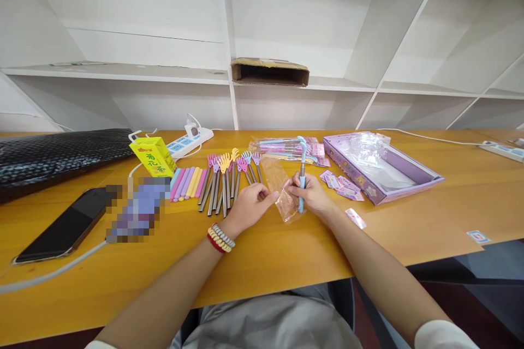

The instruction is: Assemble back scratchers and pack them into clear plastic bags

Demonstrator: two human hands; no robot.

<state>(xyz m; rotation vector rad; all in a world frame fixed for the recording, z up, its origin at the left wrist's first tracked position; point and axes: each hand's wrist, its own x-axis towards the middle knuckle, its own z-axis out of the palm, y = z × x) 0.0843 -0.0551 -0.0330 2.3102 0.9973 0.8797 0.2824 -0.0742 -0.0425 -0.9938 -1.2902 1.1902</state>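
Pastel handles in a row, then claw-topped rods, left hand half curled, thumb at the clear bag (can't tell if pinching), bag between both hands, right hand closed round the near-upright light-blue scratcher, then small cards and purple box.

From here I see the scratcher is light blue. The claw heads are yellow, pink, blue and purple, their rods metallic grey. The carton is yellow, the box purple.
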